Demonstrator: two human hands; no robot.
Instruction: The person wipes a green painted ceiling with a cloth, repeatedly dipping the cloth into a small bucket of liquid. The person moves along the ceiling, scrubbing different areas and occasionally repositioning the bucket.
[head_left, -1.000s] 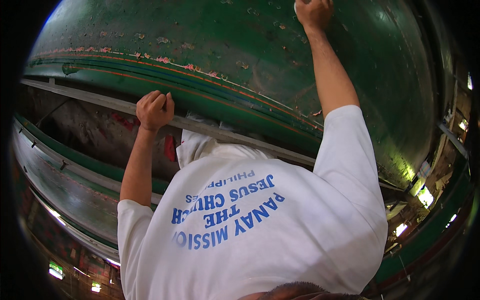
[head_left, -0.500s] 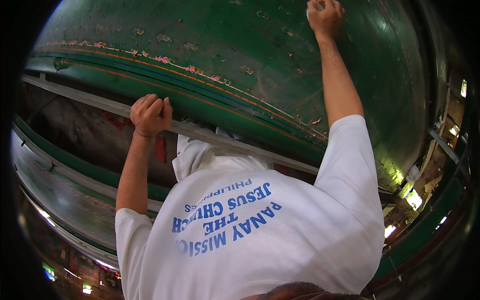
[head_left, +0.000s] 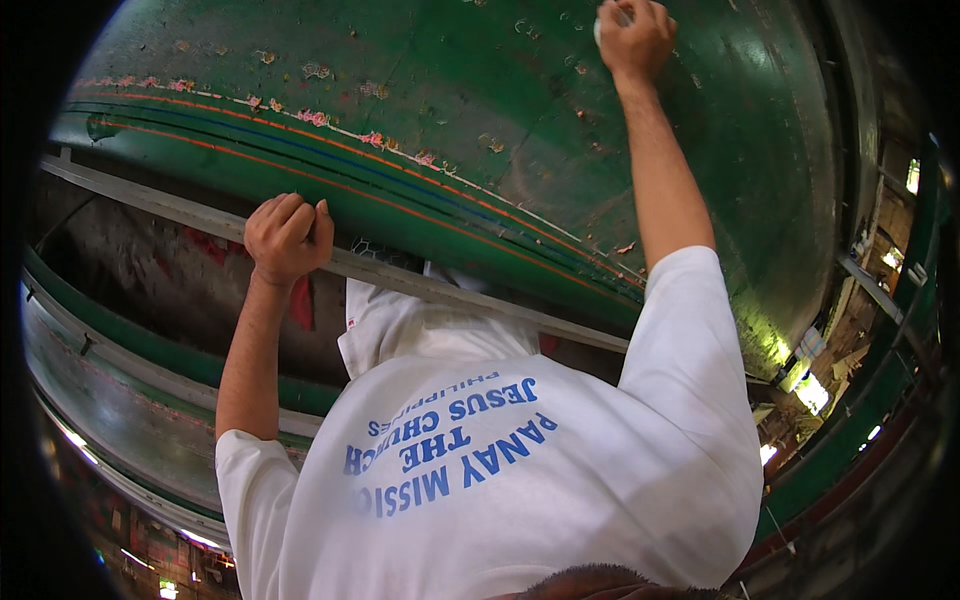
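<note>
My right hand is closed around a small white piece at the far right, against a broad green surface. Most of that piece is hidden by my fingers, so its kind cannot be told. Nearer and to the left, my left hand is closed over a grey rail along the green surface's near edge. The fingertips there are out of sight. Orange and blue lines run across the surface just beyond the rail, with pink flakes and small scraps along them.
Below the rail is a dark recess with a red piece in it. A second green panel lies at the left. Metal bars and wooden boards stand at the right, with bright light between them. Wire mesh shows beside the rail.
My right hand has shifted slightly left and nearer with the white piece. My left hand stays at the rail. The whole view has shifted a little.
</note>
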